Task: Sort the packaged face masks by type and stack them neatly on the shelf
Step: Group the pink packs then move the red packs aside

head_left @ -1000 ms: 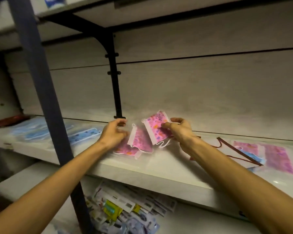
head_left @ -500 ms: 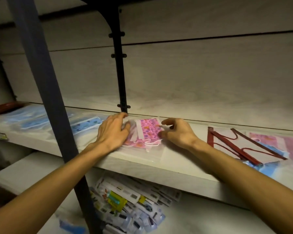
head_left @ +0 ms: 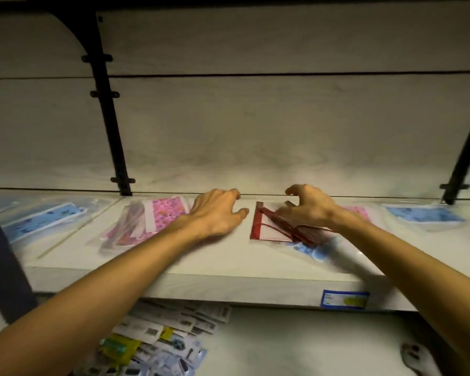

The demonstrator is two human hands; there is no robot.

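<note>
While hands hover—pink masks (head_left: pixel 158 221) left | blue masks (head_left: pixel 425 215) right

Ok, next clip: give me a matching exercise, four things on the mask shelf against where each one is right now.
Things:
1. pink patterned mask pack
2. red-edged mask pack
3. light blue mask pack
4. blue price label

Places:
A. shelf's front edge
B. far left of the shelf
C. under the right hand
D. just left of the left hand

Pairs: 1-D, 2-C, 3-B, 4-A

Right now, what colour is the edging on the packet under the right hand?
Dark red edging on the packet, seen in the head view.
</note>
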